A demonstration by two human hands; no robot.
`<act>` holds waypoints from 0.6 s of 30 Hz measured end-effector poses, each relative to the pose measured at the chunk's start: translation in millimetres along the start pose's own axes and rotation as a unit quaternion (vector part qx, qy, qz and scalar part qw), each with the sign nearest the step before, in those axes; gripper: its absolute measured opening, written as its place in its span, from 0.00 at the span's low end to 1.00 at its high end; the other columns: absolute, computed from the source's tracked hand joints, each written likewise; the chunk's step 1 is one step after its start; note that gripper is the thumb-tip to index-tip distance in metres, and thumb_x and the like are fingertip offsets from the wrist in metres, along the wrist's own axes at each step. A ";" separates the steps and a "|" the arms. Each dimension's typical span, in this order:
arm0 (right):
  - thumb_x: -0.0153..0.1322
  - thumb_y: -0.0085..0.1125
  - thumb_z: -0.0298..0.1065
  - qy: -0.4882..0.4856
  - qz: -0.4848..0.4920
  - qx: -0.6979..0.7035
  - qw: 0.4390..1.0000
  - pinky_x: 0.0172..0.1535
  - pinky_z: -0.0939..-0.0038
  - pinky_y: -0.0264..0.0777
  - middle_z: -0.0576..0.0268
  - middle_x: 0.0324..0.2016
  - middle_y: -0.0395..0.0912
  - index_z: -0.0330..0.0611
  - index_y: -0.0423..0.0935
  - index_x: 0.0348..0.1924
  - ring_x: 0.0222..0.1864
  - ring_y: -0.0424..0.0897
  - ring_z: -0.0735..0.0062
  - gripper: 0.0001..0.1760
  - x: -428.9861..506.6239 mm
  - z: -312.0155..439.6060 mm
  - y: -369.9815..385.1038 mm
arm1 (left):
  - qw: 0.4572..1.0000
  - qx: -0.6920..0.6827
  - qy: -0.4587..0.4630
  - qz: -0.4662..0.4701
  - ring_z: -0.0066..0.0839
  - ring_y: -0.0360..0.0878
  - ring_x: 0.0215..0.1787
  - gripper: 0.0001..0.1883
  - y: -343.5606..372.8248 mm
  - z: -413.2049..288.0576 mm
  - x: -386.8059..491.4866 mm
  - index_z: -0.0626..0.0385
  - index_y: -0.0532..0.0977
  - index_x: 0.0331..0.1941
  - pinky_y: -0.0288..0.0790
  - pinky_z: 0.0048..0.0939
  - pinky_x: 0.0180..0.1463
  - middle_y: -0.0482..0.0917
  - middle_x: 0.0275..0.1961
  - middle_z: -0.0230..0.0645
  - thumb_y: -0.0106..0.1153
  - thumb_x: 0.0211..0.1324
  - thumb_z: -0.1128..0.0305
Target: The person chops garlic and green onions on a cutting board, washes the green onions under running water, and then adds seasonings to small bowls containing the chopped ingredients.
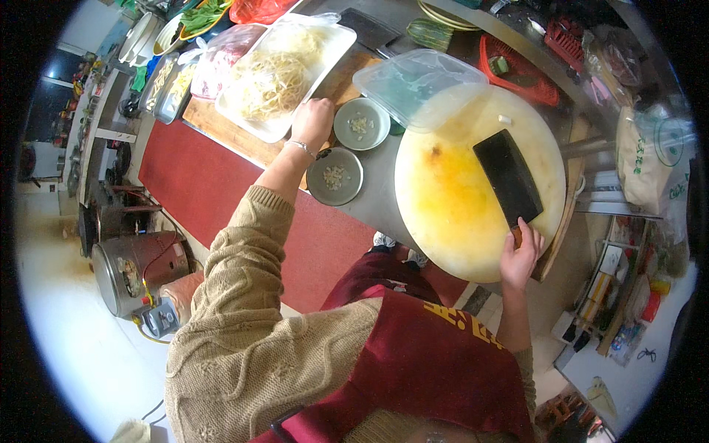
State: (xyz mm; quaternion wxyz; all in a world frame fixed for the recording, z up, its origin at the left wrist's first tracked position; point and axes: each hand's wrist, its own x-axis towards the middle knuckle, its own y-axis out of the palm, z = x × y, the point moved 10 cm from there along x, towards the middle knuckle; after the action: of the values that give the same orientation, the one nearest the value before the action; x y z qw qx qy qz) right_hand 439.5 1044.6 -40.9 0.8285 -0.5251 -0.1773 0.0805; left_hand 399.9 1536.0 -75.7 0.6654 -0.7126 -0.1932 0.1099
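Note:
My right hand (520, 257) grips the wooden handle of a cleaver (509, 177), its dark blade lying flat on a round, yellow-stained chopping block (443, 205). A small white piece (504, 119) rests beyond the blade. My left hand (313, 123), fingers curled, is at the near right rim of a white plastic tray (273, 133). Whether it holds anything is hidden under the fingers. In the tray lie pale sprouts or shreds (271, 86) under clear plastic. To the right of that hand are two grey bowls, one farther (379, 135) and one nearer (354, 191), each with chopped pale bits.
A translucent lid (412, 83) overlaps the block's far edge. Beyond are a green squash (431, 34) and a red basket (523, 88). A wooden board (207, 119) lies under the tray. Containers of cut vegetables (171, 91) stand left, and a metal cylinder (141, 271) is on the floor.

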 end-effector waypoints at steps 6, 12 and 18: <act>0.65 0.60 0.23 -0.012 -0.004 -0.007 1.000 0.55 0.51 0.65 0.45 0.43 0.75 0.35 0.76 0.54 0.48 0.71 0.43 0.23 0.6 1.2 1.0 | 0.996 -0.064 0.012 -0.056 0.44 0.83 0.34 0.06 -8.6 12.6 -7.4 0.60 0.79 0.26 0.77 0.42 0.39 0.82 0.30 0.45 0.54 0.54 0.73; 0.65 0.60 0.23 0.008 0.009 0.007 1.000 0.56 0.51 0.64 0.45 0.45 0.76 0.35 0.76 0.54 0.50 0.71 0.43 0.23 1.5 -1.0 1.8 | 0.970 -0.221 0.071 -0.073 0.42 0.83 0.32 0.04 -61.3 -33.1 -23.9 0.59 0.82 0.29 0.76 0.38 0.37 0.83 0.30 0.44 0.64 0.50 0.72; 0.64 0.59 0.24 -0.013 -0.007 0.024 1.000 0.55 0.50 0.65 0.45 0.42 0.75 0.36 0.77 0.54 0.49 0.71 0.44 0.23 -1.5 -6.7 1.9 | 0.848 -0.508 -0.146 -0.030 0.21 0.79 0.28 0.09 -58.8 -7.5 -28.5 0.63 0.84 0.38 0.73 0.26 0.35 0.84 0.28 0.34 0.64 0.59 0.68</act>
State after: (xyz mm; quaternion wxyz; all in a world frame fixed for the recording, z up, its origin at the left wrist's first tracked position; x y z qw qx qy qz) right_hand 440.7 1039.3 -45.5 0.8392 -0.5025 -0.1893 0.0856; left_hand 369.7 1519.5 -19.6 0.1774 -0.9209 -0.3379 0.0789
